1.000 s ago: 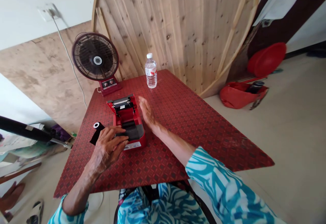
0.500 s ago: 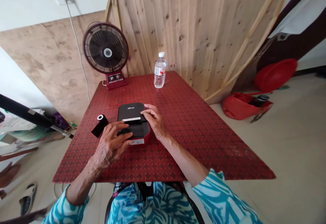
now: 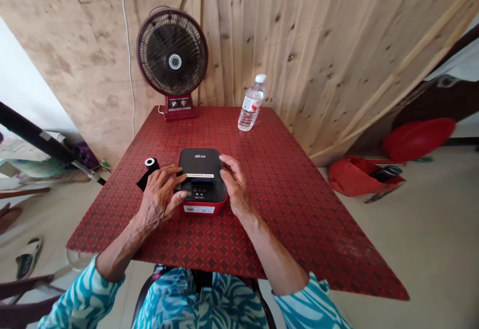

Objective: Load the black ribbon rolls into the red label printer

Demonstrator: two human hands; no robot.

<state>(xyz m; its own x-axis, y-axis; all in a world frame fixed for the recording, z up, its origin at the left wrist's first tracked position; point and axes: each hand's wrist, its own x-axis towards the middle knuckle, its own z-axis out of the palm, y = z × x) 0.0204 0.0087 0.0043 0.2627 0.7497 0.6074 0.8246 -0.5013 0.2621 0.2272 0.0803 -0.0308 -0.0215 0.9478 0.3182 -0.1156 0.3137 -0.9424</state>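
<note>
A small printer (image 3: 200, 158) with a black top and a red base sits on the table in front of me. A white strip crosses its middle, its lid lies down, and small buttons and marks show on the near part. My left hand (image 3: 161, 191) grips its left side, thumb near the front edge. My right hand (image 3: 235, 184) holds the right side, fingers along the edge of the lid. Just beyond my left hand stands a black roll (image 3: 151, 164) with a white core, its loose end spread out and partly hidden by the hand.
The table (image 3: 292, 219) has a red patterned cover. At its back left stands a dark red fan (image 3: 174, 62); a clear water bottle (image 3: 251, 104) stands toward the back middle. A red bag (image 3: 348, 176) lies on the floor to the right. A black pole (image 3: 41, 137) slants in from the left.
The printer's open front compartment is now covered by its black top. My left hand has drawn back to the left side, my right hand onto the right edge. The view has shifted.
</note>
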